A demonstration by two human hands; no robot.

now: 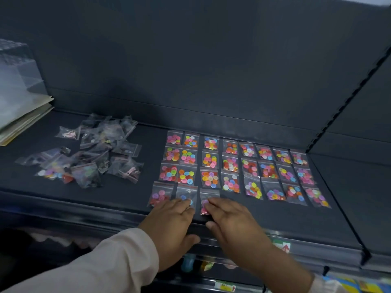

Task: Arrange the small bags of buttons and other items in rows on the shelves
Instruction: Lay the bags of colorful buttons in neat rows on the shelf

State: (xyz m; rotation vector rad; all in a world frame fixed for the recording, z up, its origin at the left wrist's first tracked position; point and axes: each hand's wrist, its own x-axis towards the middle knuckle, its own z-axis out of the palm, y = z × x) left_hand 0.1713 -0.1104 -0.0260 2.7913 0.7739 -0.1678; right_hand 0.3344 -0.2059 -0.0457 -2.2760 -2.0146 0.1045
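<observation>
Both hands are lying flat and uncurled at the six o'clock edge of the shelf (pixel 110 199), gripping nothing; the left hand (pixel 171 220) is pressing straight fingers on one button bag (pixel 186 193), while the right hand (pixel 231 223) is touching its fingertips to the neighbouring bag (pixel 208 199) at its three o'clock. Flat fingers are probably serving to slide these thin, slippery bags into line rather than lift them, so the front row is squaring up with the grid of button bags (pixel 237 166) lying at twelve o'clock of the hands. A third front-row bag (pixel 159 194) is sitting at nine o'clock of the left hand, untouched. A loose pile of bags (pixel 95 153) is lying well apart at nine o'clock of the grid, seemingly awaiting sorting. The shelf is dark and matt, making the bright buttons stand out; a stack of papers (pixel 23 115) is resting at its far nine o'clock end; a slotted upright (pixel 347 102) is closing off the three o'clock side.
</observation>
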